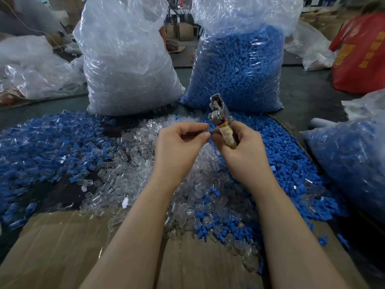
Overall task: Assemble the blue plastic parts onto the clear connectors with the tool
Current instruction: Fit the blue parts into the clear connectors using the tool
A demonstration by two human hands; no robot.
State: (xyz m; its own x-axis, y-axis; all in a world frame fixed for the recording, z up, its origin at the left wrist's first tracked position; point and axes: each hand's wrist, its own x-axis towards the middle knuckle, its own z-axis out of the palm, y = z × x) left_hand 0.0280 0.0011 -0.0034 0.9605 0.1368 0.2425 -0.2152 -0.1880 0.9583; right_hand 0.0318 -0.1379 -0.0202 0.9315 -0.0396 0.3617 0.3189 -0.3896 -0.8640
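Note:
My right hand (239, 147) grips the tape-wrapped handle of a metal plier-like tool (218, 109), whose jaws point up and away from me. My left hand (179, 142) pinches a small clear connector (205, 128) between thumb and forefinger, right beside the tool handle. A small blue plastic part (211, 132) shows between the two hands at my fingertips. Below my hands lies a heap of loose clear connectors (133, 155). Loose blue parts (291, 163) are piled to the right, and mixed blue and clear pieces (41, 142) spread to the left.
Two tall plastic bags stand behind the heaps: one of clear connectors (127, 65), one of blue parts (239, 69). Another bag with blue pieces (354, 159) sits at the right. Flat cardboard (62, 247) covers the near surface. A person in red (360, 55) is at the far right.

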